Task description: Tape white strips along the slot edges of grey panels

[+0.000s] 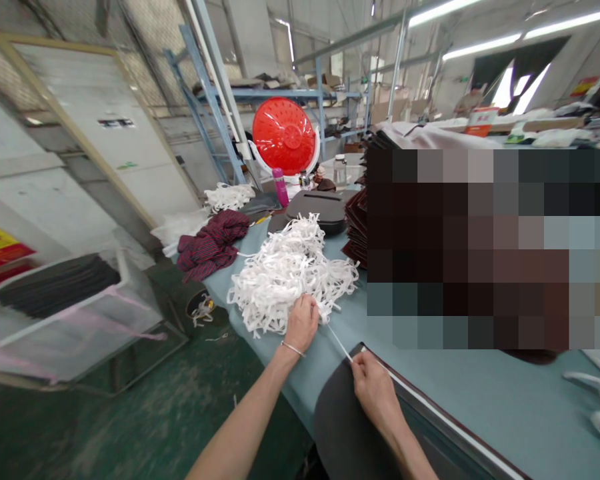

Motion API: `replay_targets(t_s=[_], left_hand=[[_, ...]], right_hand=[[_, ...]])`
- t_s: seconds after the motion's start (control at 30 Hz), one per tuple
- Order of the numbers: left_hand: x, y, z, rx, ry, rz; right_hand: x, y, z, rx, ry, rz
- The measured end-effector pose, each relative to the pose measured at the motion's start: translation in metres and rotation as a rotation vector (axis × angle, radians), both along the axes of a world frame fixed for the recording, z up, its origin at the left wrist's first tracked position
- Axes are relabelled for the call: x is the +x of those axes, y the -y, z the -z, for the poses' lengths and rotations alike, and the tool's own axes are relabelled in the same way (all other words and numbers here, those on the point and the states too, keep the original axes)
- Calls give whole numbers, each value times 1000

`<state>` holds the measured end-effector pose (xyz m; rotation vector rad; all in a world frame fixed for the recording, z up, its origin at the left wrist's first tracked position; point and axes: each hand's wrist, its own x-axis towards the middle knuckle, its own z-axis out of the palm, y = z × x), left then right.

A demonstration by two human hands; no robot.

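Observation:
A heap of thin white strips [280, 273] lies on the blue-green table. My left hand [303, 323], with a thin bracelet at the wrist, is at the heap's near edge, its fingers closed on the white strips. One narrow white strip [340, 343] runs taut from the heap to my right hand [374, 387], which pinches it at the corner of a dark grey panel [335, 413]. A white band [445, 413] runs along the panel's dark brown edge. My right hand rests against the panel, and its fingertips partly hide the strip.
A striped cloth [215, 243] and a grey case-like piece [315, 210] lie beyond the heap. Stacked dark brown pieces [357, 230] stand right of it. A white bin [135, 293] is at left on the green floor. Pixel blocks hide the right part.

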<state>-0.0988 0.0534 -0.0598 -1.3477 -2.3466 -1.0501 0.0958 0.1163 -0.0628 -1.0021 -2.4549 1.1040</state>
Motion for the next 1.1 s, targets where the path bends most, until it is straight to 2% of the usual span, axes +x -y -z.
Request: replay_targets(t_s=[0.17, 0.3, 0.4, 0.47, 0.57, 0.7, 0.8, 0.97, 1.1], left_hand=[[-3, -5, 4, 39, 41, -20], [-3, 2, -3, 53, 62, 41], [2, 13, -12, 59, 66, 73], [11, 20, -16, 73, 64, 59], [28, 27, -16, 105, 52, -39], [44, 22, -4, 12, 22, -108], [46, 11, 7, -56, 13, -148], [40, 2, 11, -69, 57, -178], [31, 8, 10, -53, 96, -102]], right_hand=[[10, 5, 0, -4, -10, -58], [10, -4, -11, 8, -54, -159], [-5, -15, -20, 69, -224, -84], [-22, -21, -20, -67, -303, -8], [-51, -26, -10, -330, -303, 56], [-77, -22, 6, -529, -266, 82], [-85, -19, 10, -645, -248, 92], [-89, -22, 5, -699, -205, 137], [-93, -28, 3, -606, -142, 133]])
